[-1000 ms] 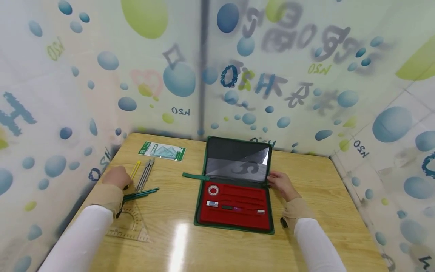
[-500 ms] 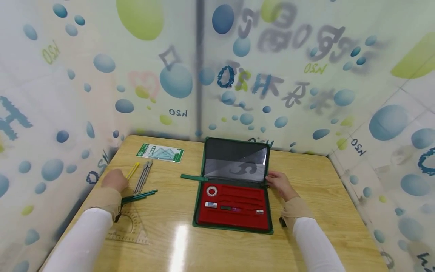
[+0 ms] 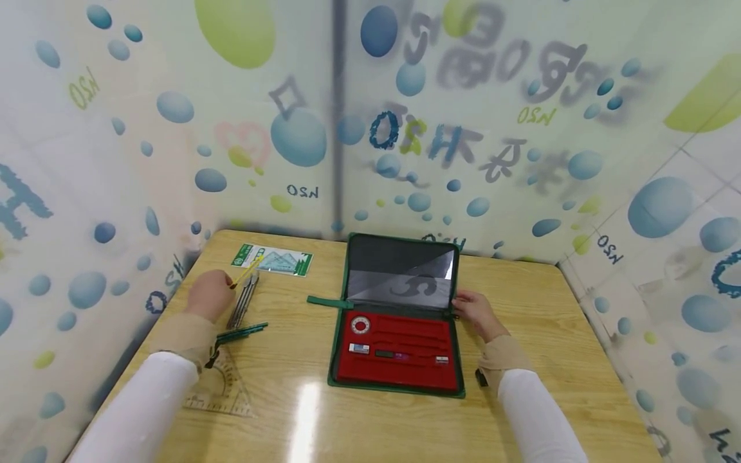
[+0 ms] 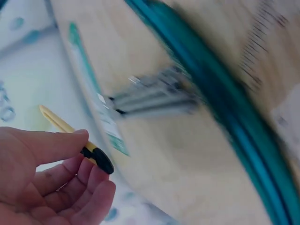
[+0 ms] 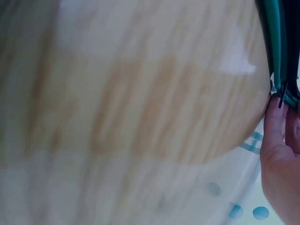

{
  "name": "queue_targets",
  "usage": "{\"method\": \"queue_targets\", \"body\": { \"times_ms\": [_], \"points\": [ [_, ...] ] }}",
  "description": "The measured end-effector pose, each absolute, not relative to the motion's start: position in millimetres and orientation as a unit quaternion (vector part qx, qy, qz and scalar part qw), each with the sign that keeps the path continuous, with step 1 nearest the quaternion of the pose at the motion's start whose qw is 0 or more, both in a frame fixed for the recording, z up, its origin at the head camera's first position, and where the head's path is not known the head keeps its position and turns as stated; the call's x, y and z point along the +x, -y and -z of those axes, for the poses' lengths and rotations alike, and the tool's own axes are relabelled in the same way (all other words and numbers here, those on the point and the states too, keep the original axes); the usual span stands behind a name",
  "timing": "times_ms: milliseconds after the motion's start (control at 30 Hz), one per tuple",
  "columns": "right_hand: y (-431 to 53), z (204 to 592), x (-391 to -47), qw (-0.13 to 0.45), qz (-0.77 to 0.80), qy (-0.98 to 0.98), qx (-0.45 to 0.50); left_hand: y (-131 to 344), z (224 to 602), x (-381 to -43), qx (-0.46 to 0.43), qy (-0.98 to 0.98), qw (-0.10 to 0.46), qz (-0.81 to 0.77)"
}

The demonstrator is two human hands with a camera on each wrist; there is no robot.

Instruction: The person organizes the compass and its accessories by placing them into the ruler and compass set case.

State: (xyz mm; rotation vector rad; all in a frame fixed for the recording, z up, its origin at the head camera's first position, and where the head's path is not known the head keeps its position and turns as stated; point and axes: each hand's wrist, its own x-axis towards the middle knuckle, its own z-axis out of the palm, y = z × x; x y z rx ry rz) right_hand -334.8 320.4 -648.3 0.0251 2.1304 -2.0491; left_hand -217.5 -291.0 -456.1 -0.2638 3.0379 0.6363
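Note:
My left hand (image 3: 210, 296) pinches a yellow utility knife (image 3: 249, 271) with a black end between thumb and fingers, raised above the table at the left. In the left wrist view the knife (image 4: 63, 125) points up and away from the thumb. My right hand (image 3: 479, 313) holds the right edge of an open green zip case (image 3: 399, 378) near its hinge; in the right wrist view the thumb lies against the green edge (image 5: 276, 56) by the zip. Set in the case's red insert are a round white ring (image 3: 361, 317), an eraser (image 3: 359, 348) and a sharpener (image 3: 442, 360).
Silver compass-like tools (image 3: 243, 305) lie beside my left hand, with dark green pencils (image 3: 246, 332) nearer. A clear set square (image 3: 234, 402) lies partly under my left wrist. A packet of set squares (image 3: 274, 260) is at the back. Patterned walls surround the table (image 3: 509, 411).
My left hand has lifted the utility knife off the table and moved a little right and away from me. The right hand stays at the case's edge.

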Motion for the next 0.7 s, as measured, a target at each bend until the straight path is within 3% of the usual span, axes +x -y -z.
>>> {"method": "queue_targets", "body": {
  "times_ms": [200, 467, 600, 700],
  "points": [
    [-295.8, 600.2, -312.2, 0.096, 0.674, -0.732, 0.004, 260.8, 446.3, -221.3, 0.0, -0.978, -0.036, -0.208],
    [-243.4, 507.6, -258.8, 0.098, 0.604, -0.789, 0.06, 227.0, 442.5, -227.2, 0.054, -0.973, -0.026, -0.222],
    [-236.5, 492.3, -251.6, 0.105, 0.603, -0.788, 0.062, 210.9, 442.9, -225.7, 0.076, -0.972, -0.029, -0.221],
    [-244.4, 511.4, -262.0, 0.098, 0.602, -0.79, 0.062, 198.1, 444.7, -224.7, 0.094, -0.971, -0.036, -0.217]
  ]
}}
